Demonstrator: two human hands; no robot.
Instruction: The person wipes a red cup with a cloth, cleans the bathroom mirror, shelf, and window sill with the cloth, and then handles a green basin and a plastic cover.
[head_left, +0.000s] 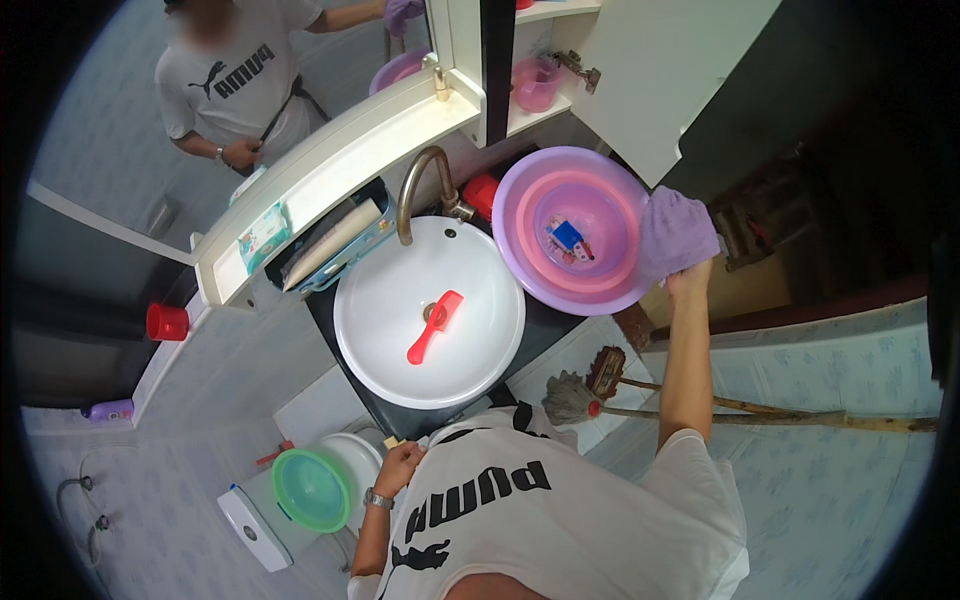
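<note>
A purple towel (679, 234) is gripped by my right hand (688, 279), its folds hiding most of the fingers. The towel overlaps the right rim of a large purple basin (517, 266). Nested inside are a pink basin (529, 225) and a smaller purple one with a cartoon print (568, 240). Down at my waist, beside the counter's front edge, is my left hand (397, 466) with curled fingers; whether it holds anything is unclear. A red comb (435, 328) lies over the drain of the white washbasin (367, 352).
A curved faucet (409, 191) rises behind the washbasin. An open cabinet door (652, 82) overhangs the basins. Left stand a blue storage box (352, 255) and a shelf (360, 161) with a tissue pack (264, 236). A green basin (311, 491) rests on the toilet; mops (574, 397) lean right.
</note>
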